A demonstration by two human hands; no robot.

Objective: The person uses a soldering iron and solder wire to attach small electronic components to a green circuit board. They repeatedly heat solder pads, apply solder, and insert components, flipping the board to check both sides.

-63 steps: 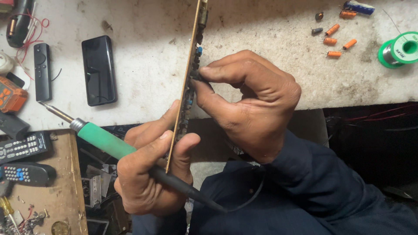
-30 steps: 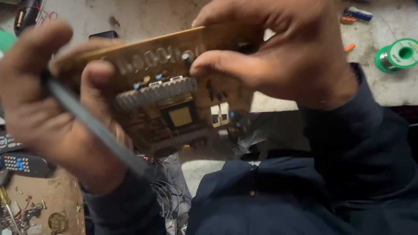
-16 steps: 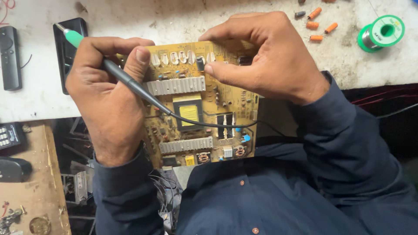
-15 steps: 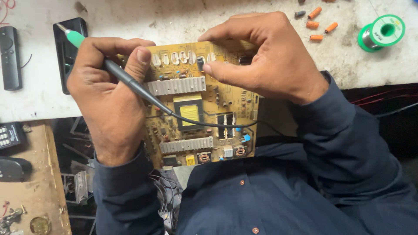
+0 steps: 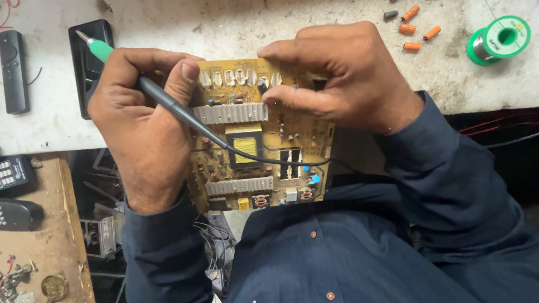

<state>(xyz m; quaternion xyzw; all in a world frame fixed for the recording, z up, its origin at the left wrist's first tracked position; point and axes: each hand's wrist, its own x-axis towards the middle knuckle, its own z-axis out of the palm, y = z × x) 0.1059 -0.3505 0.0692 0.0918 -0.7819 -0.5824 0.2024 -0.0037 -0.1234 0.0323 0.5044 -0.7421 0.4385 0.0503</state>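
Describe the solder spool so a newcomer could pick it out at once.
Start at the pale, stained workbench top above the circuit board held in both hands. Follow the bench to its far right corner, past the scattered small orange cylindrical components. There lies the solder spool: a round green reel wound with silvery wire, the only ring-shaped green thing on the bench.

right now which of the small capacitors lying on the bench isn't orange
The dark capacitor, leftmost of the group near the top edge; the other four beside it are orange.
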